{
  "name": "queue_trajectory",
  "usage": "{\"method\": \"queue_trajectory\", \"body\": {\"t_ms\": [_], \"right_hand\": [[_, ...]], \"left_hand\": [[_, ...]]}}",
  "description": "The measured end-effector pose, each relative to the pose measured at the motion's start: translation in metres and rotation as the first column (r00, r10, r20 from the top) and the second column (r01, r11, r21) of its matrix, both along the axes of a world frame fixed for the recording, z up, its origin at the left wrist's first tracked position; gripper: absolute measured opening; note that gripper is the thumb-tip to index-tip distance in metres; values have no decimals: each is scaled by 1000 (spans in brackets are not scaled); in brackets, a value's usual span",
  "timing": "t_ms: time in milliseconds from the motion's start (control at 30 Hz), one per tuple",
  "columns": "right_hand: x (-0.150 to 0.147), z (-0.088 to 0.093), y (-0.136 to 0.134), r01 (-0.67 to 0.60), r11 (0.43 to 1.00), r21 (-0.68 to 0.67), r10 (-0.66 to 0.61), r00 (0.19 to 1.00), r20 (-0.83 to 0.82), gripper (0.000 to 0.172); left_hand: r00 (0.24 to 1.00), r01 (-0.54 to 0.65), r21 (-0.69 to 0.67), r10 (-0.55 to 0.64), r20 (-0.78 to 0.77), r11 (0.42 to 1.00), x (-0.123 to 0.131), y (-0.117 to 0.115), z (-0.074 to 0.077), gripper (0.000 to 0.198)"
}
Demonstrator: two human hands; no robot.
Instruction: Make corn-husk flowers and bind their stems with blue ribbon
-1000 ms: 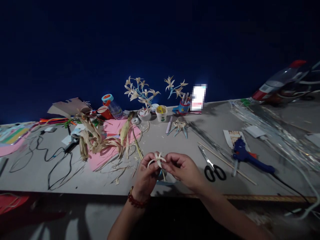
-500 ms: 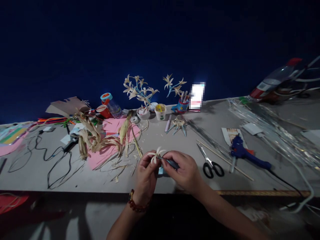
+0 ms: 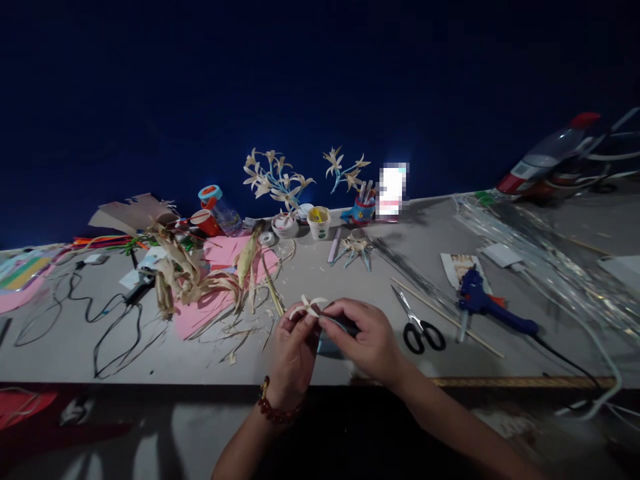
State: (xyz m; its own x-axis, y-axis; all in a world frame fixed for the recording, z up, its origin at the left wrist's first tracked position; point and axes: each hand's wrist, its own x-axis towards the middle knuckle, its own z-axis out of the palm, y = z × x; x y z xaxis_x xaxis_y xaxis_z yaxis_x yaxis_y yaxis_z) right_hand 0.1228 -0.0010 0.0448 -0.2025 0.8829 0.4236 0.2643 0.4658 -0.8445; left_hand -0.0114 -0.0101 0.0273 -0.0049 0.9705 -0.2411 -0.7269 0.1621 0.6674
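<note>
My left hand [image 3: 291,353], with a beaded bracelet [image 3: 276,410] at its wrist, pinches a small pale flower [image 3: 309,307] with curled strip petals, like dried corn husk. Close against it on the right, my right hand [image 3: 369,339] is closed around a slim tool with a dark handle [image 3: 349,326]. Its fingertips reach the flower's edge; the tool's tip is hidden by the fingers. Something light blue [image 3: 327,345] shows below the hands, partly covered. To the right lie black-handled scissors [image 3: 416,330]. Finished-looking flowers on blue stems [image 3: 356,250] rest on the table beyond.
Dried husks [image 3: 180,280] and pink paper [image 3: 193,320] spread leftward, beside black cables [image 3: 97,333]. A blue glue gun [image 3: 495,310], a thin stick [image 3: 483,343] and clear plastic wrapping [image 3: 545,260] occupy the right. Along the wall stand flower sprays [image 3: 280,183], small tubs [image 3: 319,225] and a lit phone [image 3: 393,190].
The flower has tipped and its petals now lie flatter and wider. The tool's thin end, earlier seen at the flower, is now hidden. Both hands stay nearly in place.
</note>
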Motion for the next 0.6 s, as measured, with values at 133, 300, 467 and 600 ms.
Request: {"method": "queue_trajectory", "body": {"t_ms": [133, 300, 467, 600], "right_hand": [[1, 0, 0, -24, 984, -175, 0, 991, -136, 5], [6, 1, 2, -110, 939, -326, 33, 972, -235, 7], [9, 4, 4, -226, 878, -422, 69, 932, -356, 14], [10, 5, 5, -222, 857, -466, 48, 933, -358, 18]], "left_hand": [[1000, 28, 23, -27, -6, 999, -2, 1, 2, 19], [998, 61, 14, -60, -28, 998, -4, 1, 0, 18], [994, 80, 36, -77, -74, 996, -3, 0, 1, 20], [991, 91, 52, -85, -106, 994, -3, -1, 3, 18]]}}
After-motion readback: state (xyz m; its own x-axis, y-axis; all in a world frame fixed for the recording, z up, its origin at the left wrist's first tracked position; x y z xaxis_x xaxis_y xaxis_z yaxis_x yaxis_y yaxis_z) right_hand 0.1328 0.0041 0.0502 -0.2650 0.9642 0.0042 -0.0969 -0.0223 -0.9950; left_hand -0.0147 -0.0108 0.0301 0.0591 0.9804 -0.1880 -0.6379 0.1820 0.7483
